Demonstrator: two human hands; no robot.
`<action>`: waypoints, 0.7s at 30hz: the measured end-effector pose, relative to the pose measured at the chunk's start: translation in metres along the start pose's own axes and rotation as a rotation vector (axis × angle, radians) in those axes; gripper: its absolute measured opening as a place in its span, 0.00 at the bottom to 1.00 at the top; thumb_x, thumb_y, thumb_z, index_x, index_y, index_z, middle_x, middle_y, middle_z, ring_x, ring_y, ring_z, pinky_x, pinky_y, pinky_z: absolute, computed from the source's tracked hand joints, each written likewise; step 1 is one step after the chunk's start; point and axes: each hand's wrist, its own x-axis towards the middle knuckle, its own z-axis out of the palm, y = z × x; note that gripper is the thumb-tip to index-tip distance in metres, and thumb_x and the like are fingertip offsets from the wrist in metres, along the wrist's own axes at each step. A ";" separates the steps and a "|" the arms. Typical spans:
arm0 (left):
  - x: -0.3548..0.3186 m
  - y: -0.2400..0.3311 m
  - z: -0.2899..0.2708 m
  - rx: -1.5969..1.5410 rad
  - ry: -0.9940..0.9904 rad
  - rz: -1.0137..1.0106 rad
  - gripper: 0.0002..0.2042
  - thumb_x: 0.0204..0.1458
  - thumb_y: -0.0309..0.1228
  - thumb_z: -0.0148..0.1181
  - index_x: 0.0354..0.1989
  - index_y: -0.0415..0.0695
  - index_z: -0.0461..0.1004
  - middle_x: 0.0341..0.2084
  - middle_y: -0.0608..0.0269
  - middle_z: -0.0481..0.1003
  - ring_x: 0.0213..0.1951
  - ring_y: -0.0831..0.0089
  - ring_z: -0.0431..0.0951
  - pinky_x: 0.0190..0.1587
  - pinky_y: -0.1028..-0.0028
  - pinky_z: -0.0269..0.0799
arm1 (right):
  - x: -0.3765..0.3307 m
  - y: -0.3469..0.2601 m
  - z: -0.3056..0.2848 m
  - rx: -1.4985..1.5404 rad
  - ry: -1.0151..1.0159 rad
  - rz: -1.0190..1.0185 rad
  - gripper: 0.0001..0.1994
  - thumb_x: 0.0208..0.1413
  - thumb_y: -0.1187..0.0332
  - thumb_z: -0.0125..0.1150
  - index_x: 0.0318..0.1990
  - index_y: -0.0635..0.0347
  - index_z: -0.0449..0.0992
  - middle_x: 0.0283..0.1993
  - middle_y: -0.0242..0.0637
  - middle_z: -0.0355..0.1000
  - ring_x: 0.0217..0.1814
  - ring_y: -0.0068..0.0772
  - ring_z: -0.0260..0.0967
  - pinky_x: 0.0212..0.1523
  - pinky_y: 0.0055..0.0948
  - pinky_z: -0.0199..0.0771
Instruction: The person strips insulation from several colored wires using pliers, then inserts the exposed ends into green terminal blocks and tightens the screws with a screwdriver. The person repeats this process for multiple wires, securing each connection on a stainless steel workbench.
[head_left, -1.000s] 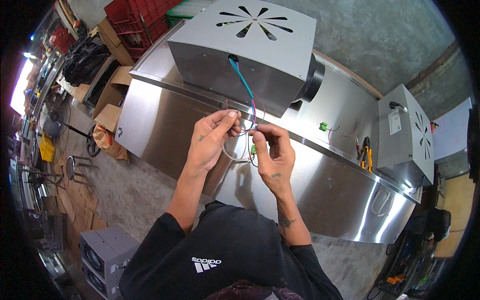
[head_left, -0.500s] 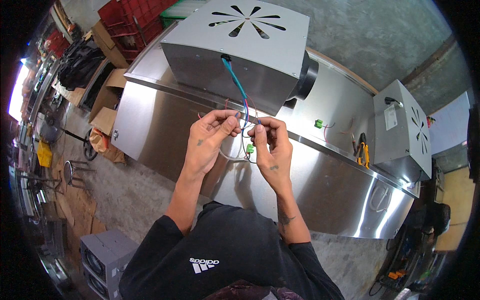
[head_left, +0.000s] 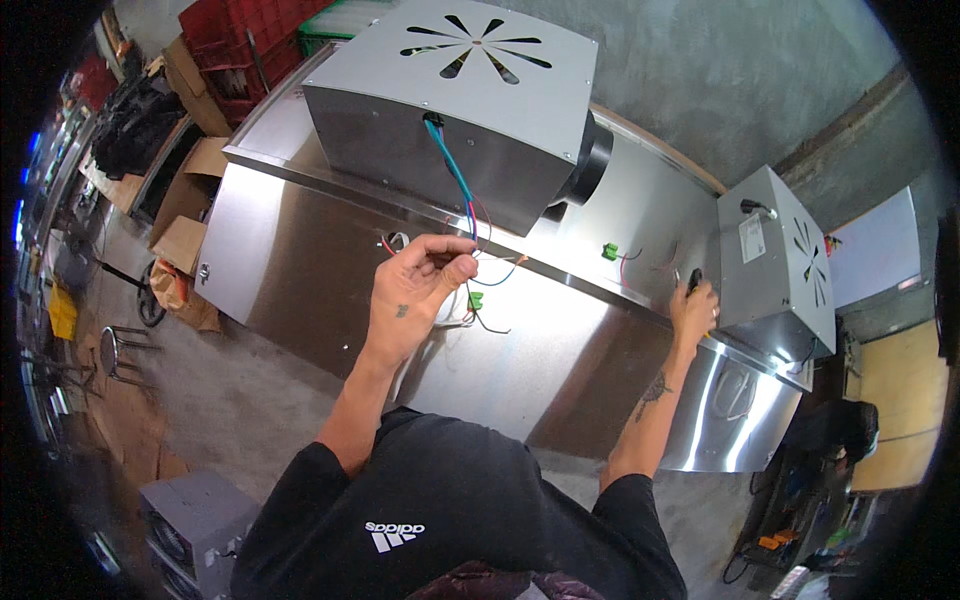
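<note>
My left hand (head_left: 408,300) is closed, pinching a bundle of thin wires (head_left: 466,205) between thumb and forefinger. The wires come out of a hole in the side of a grey metal fan box (head_left: 420,160). Loose ends fan out past my fingers, among them a blue wire (head_left: 505,281) with a bare copper tip. Close below hangs a green terminal connector (head_left: 476,300). Away to the right, my right hand (head_left: 694,312) is closed around the pliers, whose black head (head_left: 696,280) shows above my fingers; their yellow handles are mostly covered by the hand.
The boxes stand on a long stainless steel hood (head_left: 480,370). A second grey fan box (head_left: 775,260) is just right of my right hand. Another green connector (head_left: 610,252) lies on the metal. Red crates (head_left: 230,50), cardboard (head_left: 185,240) and a stool (head_left: 120,355) are at left.
My right hand has let go of the wires and moved right to the pliers, closing on them. My left hand still pinches the wires. The whole view has shifted slightly.
</note>
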 end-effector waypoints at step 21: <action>-0.002 -0.020 0.010 0.169 -0.095 0.171 0.11 0.69 0.26 0.64 0.55 0.33 0.80 0.44 0.55 0.83 0.47 0.72 0.85 0.51 0.71 0.80 | -0.053 -0.044 -0.109 1.160 -0.056 0.283 0.28 0.77 0.52 0.57 0.71 0.65 0.64 0.48 0.43 0.77 0.45 0.32 0.76 0.46 0.34 0.78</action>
